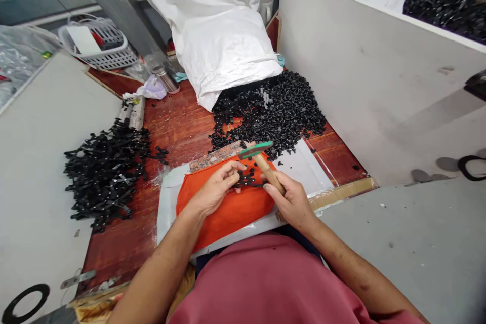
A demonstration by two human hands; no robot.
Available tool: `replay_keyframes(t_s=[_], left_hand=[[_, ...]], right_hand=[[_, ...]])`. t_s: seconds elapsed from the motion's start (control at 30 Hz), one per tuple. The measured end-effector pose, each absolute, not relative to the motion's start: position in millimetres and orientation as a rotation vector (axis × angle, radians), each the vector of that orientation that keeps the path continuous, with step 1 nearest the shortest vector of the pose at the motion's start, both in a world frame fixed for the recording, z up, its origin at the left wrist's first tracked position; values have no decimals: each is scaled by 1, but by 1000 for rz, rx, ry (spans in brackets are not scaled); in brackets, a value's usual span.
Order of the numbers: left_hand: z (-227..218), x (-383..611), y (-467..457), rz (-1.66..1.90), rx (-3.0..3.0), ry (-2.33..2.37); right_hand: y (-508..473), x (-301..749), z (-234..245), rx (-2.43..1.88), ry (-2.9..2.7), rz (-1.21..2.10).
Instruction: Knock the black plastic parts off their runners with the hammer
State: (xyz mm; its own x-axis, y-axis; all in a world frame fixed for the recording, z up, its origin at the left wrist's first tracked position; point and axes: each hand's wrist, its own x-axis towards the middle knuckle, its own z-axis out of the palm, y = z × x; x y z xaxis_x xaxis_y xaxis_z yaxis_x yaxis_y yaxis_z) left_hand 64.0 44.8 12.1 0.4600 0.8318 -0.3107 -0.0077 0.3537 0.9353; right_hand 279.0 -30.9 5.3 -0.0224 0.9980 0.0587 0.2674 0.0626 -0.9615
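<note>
My right hand (291, 198) is closed round the wooden handle of a small hammer (261, 158) with a green head, held just above an orange cloth (228, 210). My left hand (218, 187) rests on the cloth with its fingers pinched on a small black plastic part (247, 178). The hammer head hovers a little beyond that part. The orange cloth lies over a white board (304, 167) on my lap.
A heap of small black parts (275, 109) spills from a white sack (212, 25) ahead. A pile of black strips (104, 169) lies on the red wooden floor (178, 121) at left. White panels (379, 76) flank both sides. A white basket (96, 43) stands far left.
</note>
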Motion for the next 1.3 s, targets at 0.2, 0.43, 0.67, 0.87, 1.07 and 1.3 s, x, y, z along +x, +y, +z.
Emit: replay_keyframes(t_s=[0.2,0.43,0.67,0.87,1.07,1.3], left_hand=[[2,80,26,953,1137,1019],[23,76,9,637,1734,1228],[2,52,41,740,1734,1406],[-10,39,93,717,1745,1451],[-18,49,97,615,1849,1403],[-23,50,95,584,1880,1427]], right_hand=[[-30,256,-8,-1403,-1450,1040],[-33,247,-8,-1424,-1290,1034],[-39,258,-4,-1320,-1366,1019],[-65,304,-17,-1589,-1494,967],[-86,322,-37,-1757,-1614,952],[-83,321,-39,-1781,-1648,959]])
